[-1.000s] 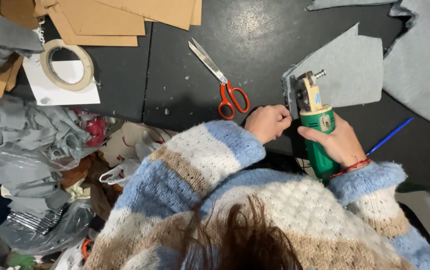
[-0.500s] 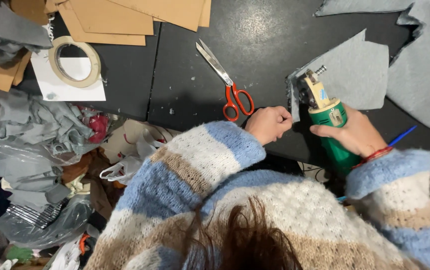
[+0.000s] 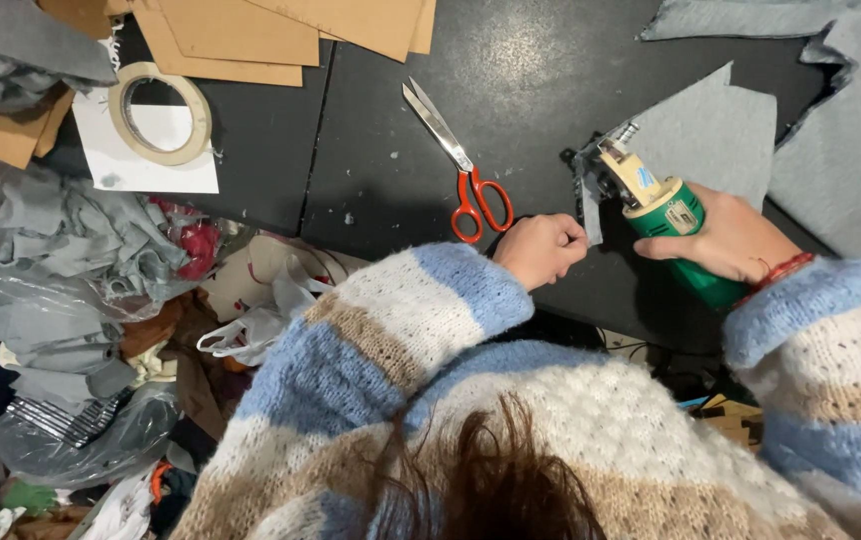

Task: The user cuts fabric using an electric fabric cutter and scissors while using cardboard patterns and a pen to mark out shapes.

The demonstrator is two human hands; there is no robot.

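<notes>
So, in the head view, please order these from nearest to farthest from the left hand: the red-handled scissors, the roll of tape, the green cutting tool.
1. Red-handled scissors: their handles lie just up-left of the left hand.
2. Green cutting tool: to its right, held in the right hand.
3. Roll of tape: far left, on white paper.

Black worktable [image 3: 511, 60] with glossy glare; cluttered floor [image 3: 81, 330] at its left edge

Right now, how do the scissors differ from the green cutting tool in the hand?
The scissors lie untouched on the black table; the green cutting tool is gripped by the right hand. The scissors have red handles and slim blades; the tool has a thick green body, with its head at the grey fabric. Both cut.
</notes>
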